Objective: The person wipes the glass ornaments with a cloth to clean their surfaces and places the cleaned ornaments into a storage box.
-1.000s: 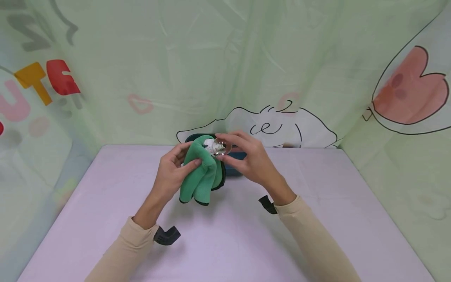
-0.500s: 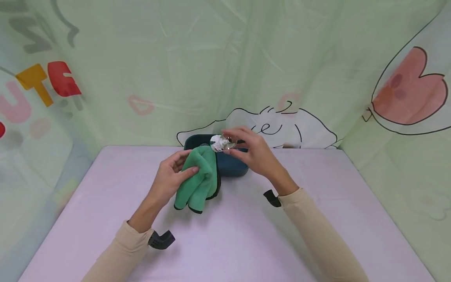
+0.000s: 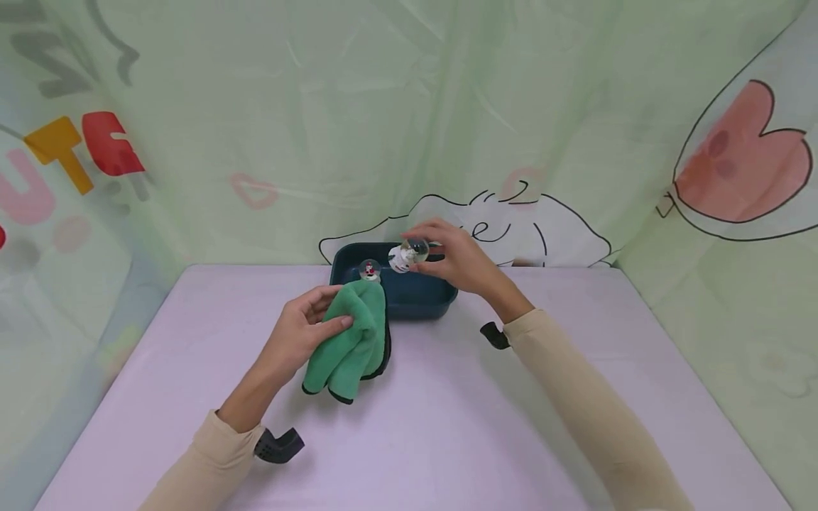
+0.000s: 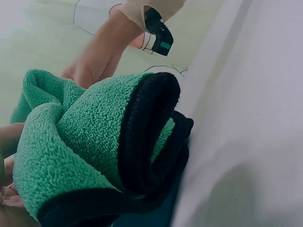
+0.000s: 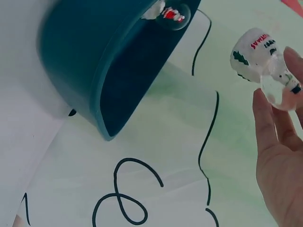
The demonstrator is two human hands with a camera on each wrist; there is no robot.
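Note:
My right hand [image 3: 452, 257] pinches a small snow globe [image 3: 401, 257] by its clear ball, held tilted above a dark blue bin [image 3: 418, 306]. In the right wrist view the globe's white base [image 5: 251, 54] shows red lettering and a green holly print. My left hand [image 3: 309, 326] grips a green cloth [image 3: 351, 341] with black edging, folded and hanging at the bin's front left. Close up in the left wrist view, the cloth [image 4: 94, 127] hides most of the fingers. A second snow globe [image 3: 369, 270] with a red figure inside sits in the bin's left part.
A pale lilac tabletop [image 3: 447, 426] lies under both arms. The bin stands at its back edge, against a pale green curtain [image 3: 319, 128] printed with drawings. Black camera mounts [image 3: 279, 446] stick out from both wrists.
My left hand has moved the cloth down and left, off the snow globe. My right hand has carried that globe a little up and right. The bin and second globe have come into view.

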